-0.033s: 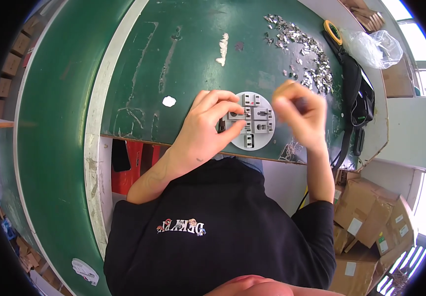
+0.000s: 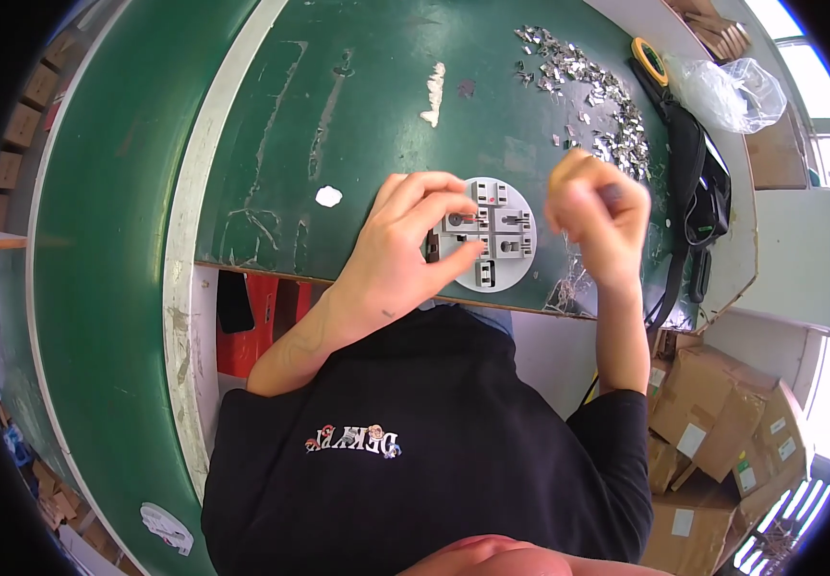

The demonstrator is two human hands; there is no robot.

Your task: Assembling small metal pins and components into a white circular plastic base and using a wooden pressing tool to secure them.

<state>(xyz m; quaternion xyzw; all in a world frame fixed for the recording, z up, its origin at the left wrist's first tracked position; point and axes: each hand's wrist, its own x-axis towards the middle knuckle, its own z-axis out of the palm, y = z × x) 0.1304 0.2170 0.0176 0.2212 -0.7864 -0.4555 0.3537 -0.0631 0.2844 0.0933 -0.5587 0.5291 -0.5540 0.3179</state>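
Note:
A round light-grey plate [image 2: 517, 199] lies near the table's front edge, carrying several grey blocks [image 2: 511, 221] with dark slots. My left hand [image 2: 403, 235] reaches over the plate's left side, thumb and fingers apart around the blocks there. A thin reddish line [image 2: 468, 219] shows on a block between its thumb and index finger; what it is I cannot tell. My right hand [image 2: 602, 216] is raised just right of the plate, fingers curled and thumb against them, smeared by motion. Whatever it pinches, if anything, is hidden.
Many small shiny metal pieces [image 2: 592, 91] are scattered at the far right of the green table [image 2: 376, 106]. Beside them lie a black bag [image 2: 698, 178], a yellow-rimmed round object [image 2: 649, 61] and a clear plastic bag [image 2: 736, 94]. Cardboard boxes [image 2: 712, 408] stand lower right.
My right hand has shifted slightly right, away from the plate. The gap between my left thumb and index finger has widened, uncovering more of the block.

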